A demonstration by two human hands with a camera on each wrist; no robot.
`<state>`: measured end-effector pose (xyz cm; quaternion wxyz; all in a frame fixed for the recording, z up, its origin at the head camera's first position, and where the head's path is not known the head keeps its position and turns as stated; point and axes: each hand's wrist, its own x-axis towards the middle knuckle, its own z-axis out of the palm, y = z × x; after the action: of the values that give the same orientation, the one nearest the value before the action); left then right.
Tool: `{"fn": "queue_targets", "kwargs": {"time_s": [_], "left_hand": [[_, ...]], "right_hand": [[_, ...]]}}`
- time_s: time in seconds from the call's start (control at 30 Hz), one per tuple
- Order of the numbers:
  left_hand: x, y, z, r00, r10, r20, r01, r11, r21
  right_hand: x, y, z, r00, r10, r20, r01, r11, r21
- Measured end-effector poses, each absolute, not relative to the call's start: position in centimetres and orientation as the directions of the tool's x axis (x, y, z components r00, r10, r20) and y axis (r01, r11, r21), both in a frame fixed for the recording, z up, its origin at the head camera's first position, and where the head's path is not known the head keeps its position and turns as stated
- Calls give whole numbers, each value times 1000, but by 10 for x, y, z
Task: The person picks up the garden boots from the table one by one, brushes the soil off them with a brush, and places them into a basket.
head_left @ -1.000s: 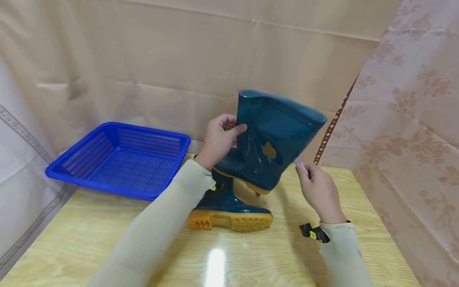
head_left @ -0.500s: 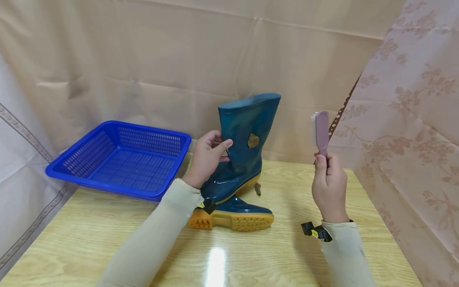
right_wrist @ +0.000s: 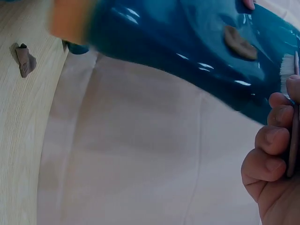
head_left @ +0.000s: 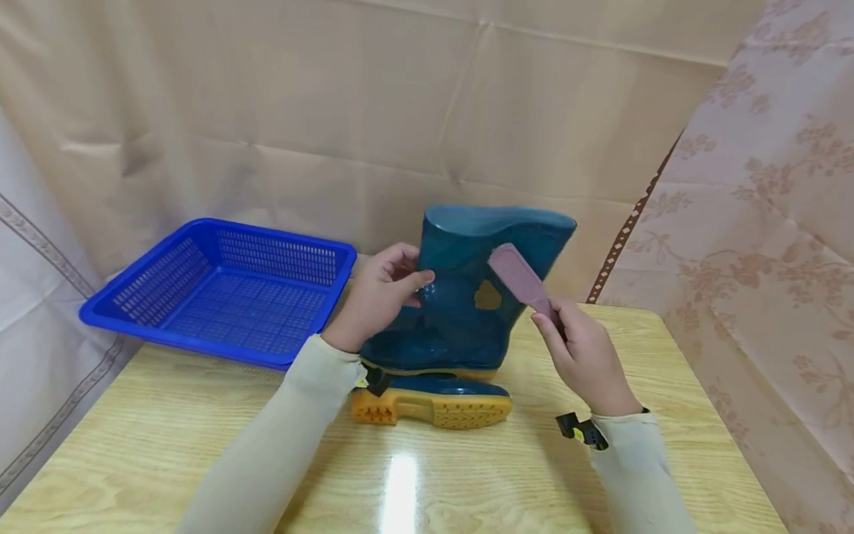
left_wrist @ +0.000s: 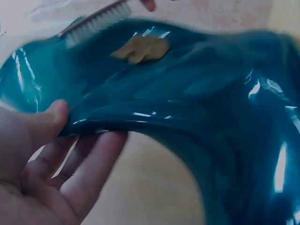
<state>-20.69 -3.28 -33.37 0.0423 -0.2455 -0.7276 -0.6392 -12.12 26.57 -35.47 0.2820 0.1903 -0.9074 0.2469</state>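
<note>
My left hand [head_left: 380,289] pinches the front of a dark teal rubber boot [head_left: 447,326] by its shaft, thumb on the near side and fingers behind. The boot's opening faces up, and its yellow sole hovers over or rests on a second boot [head_left: 467,411], which lies on its side; I cannot tell which. A brown patch [left_wrist: 143,49] like mud or clay sticks to the held boot's shaft. In my right hand [head_left: 590,356] is a brush with a pink handle [head_left: 517,274]. Its white bristles [right_wrist: 287,70] face the shaft above the patch, at or very near the surface.
A blue plastic basket [head_left: 276,259] stands at the left on the wooden table [head_left: 560,482]. In the right wrist view a small brown lump [right_wrist: 26,61] lies on the tabletop. Beige cloth [head_left: 373,111] hangs behind, and patterned pink cloth [head_left: 767,222] at the right.
The boot tilted upright and swung left, then turned its shaft back right and came lower. The brush rose on the right away from the boot, then came back to the upper shaft.
</note>
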Motion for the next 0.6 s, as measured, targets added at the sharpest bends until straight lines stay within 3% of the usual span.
{"fn": "queue_targets", "kwargs": {"time_s": [0.27, 0.6], "left_hand": [[-204, -35, -351, -859, 370, 355, 454, 227, 862], [-205, -31, -358, -845, 385, 371, 482, 246, 841]], "right_hand": [[-126, 263, -360, -777, -214, 592, -468, 825, -316], [-129, 266, -361, -690, -190, 699, -491, 832, -259]]}}
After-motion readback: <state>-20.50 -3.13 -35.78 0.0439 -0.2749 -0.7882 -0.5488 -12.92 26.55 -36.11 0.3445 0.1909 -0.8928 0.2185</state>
